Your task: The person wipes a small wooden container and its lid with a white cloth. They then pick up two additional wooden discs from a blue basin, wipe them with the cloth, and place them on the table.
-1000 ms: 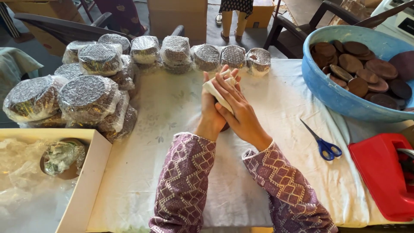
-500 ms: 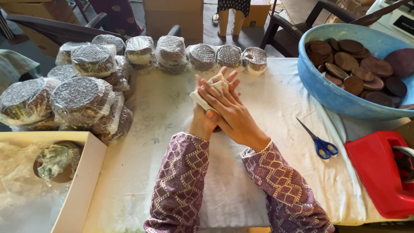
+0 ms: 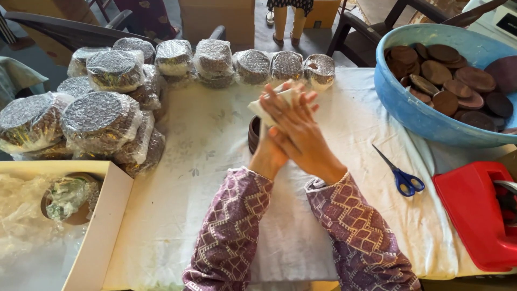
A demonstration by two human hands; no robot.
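My left hand [image 3: 267, 153] and my right hand [image 3: 299, 129] are pressed together over the middle of the white cloth [image 3: 215, 161], with a small pale piece of paper or plastic [image 3: 264, 108] caught between them near the fingertips. My right hand lies on top and covers most of the left. A short stack of dark brown discs [image 3: 253, 133] sits on the cloth just left of my left wrist, mostly hidden by the hands.
Several plastic-wrapped disc stacks [image 3: 102, 121] crowd the left and far edge. A blue basin [image 3: 414, 113] of brown discs stands at the right. Blue-handled scissors [image 3: 401, 175] and a red tool [image 3: 476, 207] lie at the right. A white box [image 3: 97, 231] with plastic film sits at front left.
Both hands stay pressed together and have rubbed slightly, the right hand sliding over the left. The pale piece shifted a little between the fingers.
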